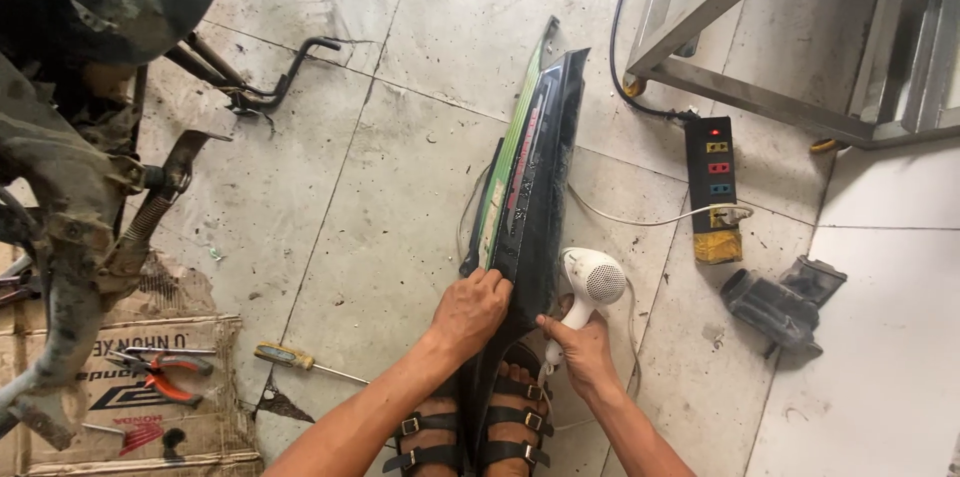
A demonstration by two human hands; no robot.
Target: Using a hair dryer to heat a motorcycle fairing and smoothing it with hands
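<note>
Now I see the black fairing panel [535, 187] standing on the tiled floor [400, 137] between my sandalled feet, its green sticker [508, 162] mostly still on, so little looks done. My left hand [470, 309] pinches the sticker's lower edge; my right hand [583, 347] holds the white hair dryer [588, 282] beside the panel.

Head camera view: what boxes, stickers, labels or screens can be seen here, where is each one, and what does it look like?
Flattened brown cardboard box: bottom left on the floor, printed in black and red, pliers lying on it.
Long striped sticker: along the left edge of the black plastic motorcycle panel at centre, green and white bands; the left hand pinches its lower end.
Yellow label: on the black power strip, right of centre.
No screens are visible.
</note>
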